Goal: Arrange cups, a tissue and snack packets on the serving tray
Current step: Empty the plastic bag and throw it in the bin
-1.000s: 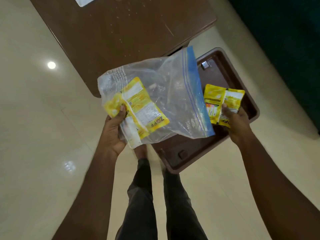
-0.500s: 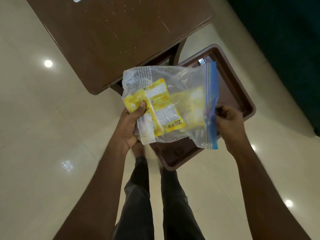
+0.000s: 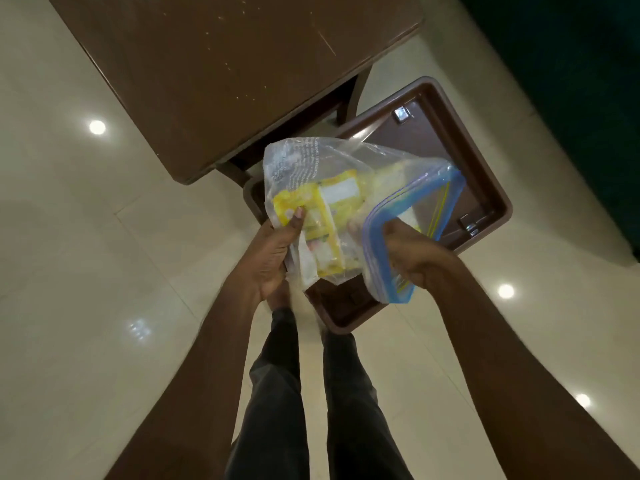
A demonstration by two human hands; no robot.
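I hold a clear zip bag point(image 3: 311, 161) with a blue zipper strip above the brown serving tray point(image 3: 491, 199), which lies on the floor. My left hand point(image 3: 273, 258) grips the bag's closed end, its thumb pressing yellow snack packets point(image 3: 325, 216) inside through the plastic. My right hand point(image 3: 415, 258) is pushed into the bag's open mouth. Its fingers show dimly through the plastic, holding pale yellow packets point(image 3: 394, 181). No cups or tissue are in view.
A dark brown wooden table point(image 3: 225, 71) stands just beyond the tray, its corner close to the bag. Glossy cream floor tiles surround the tray. My legs point(image 3: 277, 393) stand at the tray's near edge. A dark wall runs along the right.
My right hand, which held two yellow packets beside the bag, has moved left and gone into the bag's mouth with them. The bag's opening has spread around that hand.
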